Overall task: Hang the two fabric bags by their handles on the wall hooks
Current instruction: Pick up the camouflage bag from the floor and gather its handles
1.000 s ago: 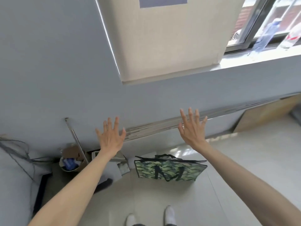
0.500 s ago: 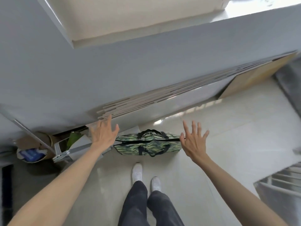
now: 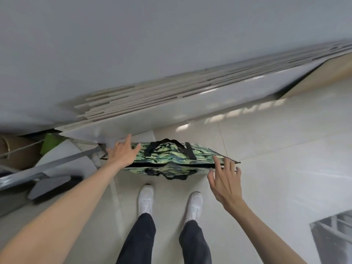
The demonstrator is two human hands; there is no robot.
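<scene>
The green camouflage bag point(image 3: 171, 159) stands on the tiled floor point(image 3: 266, 149) just ahead of our white shoes point(image 3: 145, 197), black handles point(image 3: 167, 145) up, close to the boards point(image 3: 152, 96) leaning on the wall. In the last second we have looked down and dropped both hands from wall height to the bag, so pickup comes next. Our left hand point(image 3: 122, 153) touches its left end, fingers spread wide; our right hand point(image 3: 224, 180) hovers at its right end, fingers open, holding nothing. Only 1 bag shows; no hooks visible.

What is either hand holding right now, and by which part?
Nothing is held yet. The left hand and right hand are both open, fingers spread, at the two ends of the camouflage bag; its black handles are ungrasped.
</scene>
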